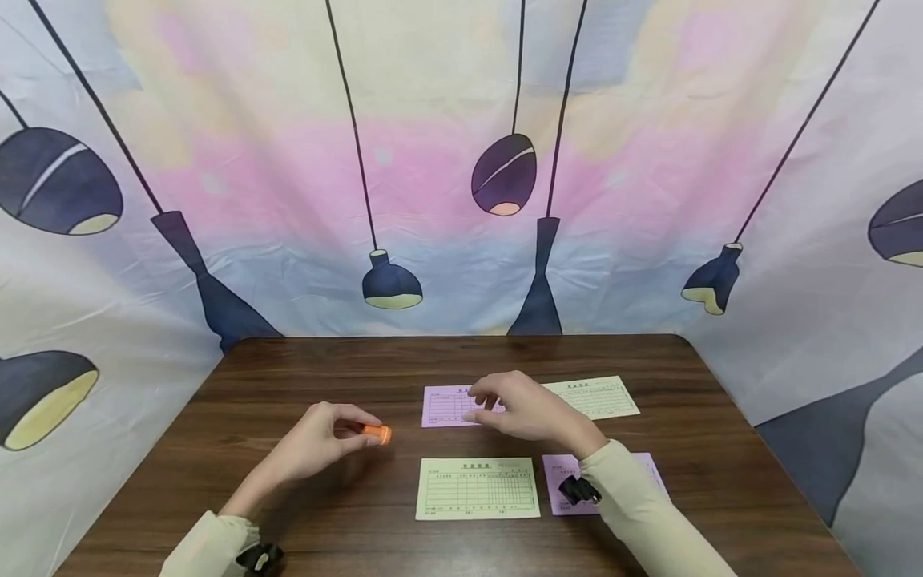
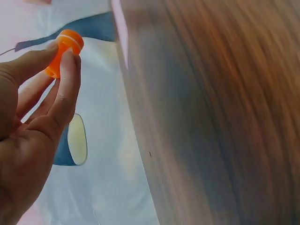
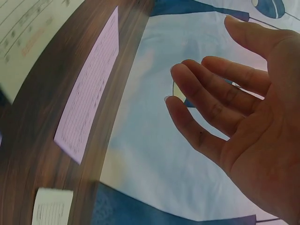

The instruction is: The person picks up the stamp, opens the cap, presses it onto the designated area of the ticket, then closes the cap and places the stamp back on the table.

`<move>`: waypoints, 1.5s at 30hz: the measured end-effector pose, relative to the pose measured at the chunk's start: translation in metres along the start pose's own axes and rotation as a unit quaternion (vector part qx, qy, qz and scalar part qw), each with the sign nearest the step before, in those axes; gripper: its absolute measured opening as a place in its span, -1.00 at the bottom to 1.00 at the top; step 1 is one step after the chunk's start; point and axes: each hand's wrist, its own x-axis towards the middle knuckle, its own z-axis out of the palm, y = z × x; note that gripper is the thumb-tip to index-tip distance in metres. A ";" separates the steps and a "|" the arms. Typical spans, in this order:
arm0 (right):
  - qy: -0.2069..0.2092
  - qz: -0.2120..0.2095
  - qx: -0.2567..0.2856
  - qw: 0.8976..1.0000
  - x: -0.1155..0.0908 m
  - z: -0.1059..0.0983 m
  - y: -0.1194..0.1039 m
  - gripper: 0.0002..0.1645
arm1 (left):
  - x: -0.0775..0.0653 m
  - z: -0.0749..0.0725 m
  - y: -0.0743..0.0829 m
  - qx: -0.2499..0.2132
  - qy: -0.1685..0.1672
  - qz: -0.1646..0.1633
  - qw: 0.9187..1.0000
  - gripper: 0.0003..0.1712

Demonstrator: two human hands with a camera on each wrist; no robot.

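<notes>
My left hand (image 1: pixel 320 441) pinches a small orange cylinder (image 1: pixel 380 433) between thumb and fingers, over the left middle of the table. In the left wrist view the orange cylinder (image 2: pixel 71 38) shows a pale line round one end; its exact kind cannot be told. Nothing is in my right hand (image 1: pixel 530 409), whose relaxed, slightly bent fingers are over the back purple form slip (image 1: pixel 441 407) and hide part of it. Beside that lies a pale green form slip (image 1: pixel 602 398). Nearer are another green slip (image 1: pixel 477 490) and a second purple slip (image 1: pixel 649 465), partly covered by my right sleeve.
The dark wooden table (image 1: pixel 303 361) ends at the back against a hanging cloth (image 1: pixel 447 224) printed with lamps, and cloth also hangs on both sides. A small black device (image 1: pixel 579 490) is strapped at my right wrist, another (image 1: pixel 261 558) at my left.
</notes>
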 end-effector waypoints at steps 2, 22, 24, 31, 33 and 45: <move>0.003 -0.004 0.006 1.000 0.003 0.002 -0.003 -0.59 | -0.001 0.001 0.004 -0.029 0.000 -0.002 1.000 -0.74; 0.037 -0.045 0.088 0.994 0.026 0.035 -0.027 -0.43 | -0.003 0.022 0.017 -0.212 0.049 -0.046 0.975 -0.62; 0.038 -0.049 0.095 0.994 0.029 0.038 -0.030 -0.44 | -0.004 0.023 0.018 -0.223 0.050 -0.054 0.972 -0.60; 0.035 -0.059 0.115 0.991 0.036 0.052 -0.040 -0.46 | -0.004 0.024 0.022 -0.245 0.055 -0.066 0.966 -0.58; 0.038 -0.057 0.130 0.989 0.037 0.055 -0.042 -0.49 | -0.005 0.024 0.023 -0.249 0.054 -0.063 0.965 -0.58; 0.048 -0.047 0.219 0.973 0.043 0.068 -0.048 -0.62 | -0.012 0.021 0.023 -0.235 0.066 -0.040 0.969 -0.62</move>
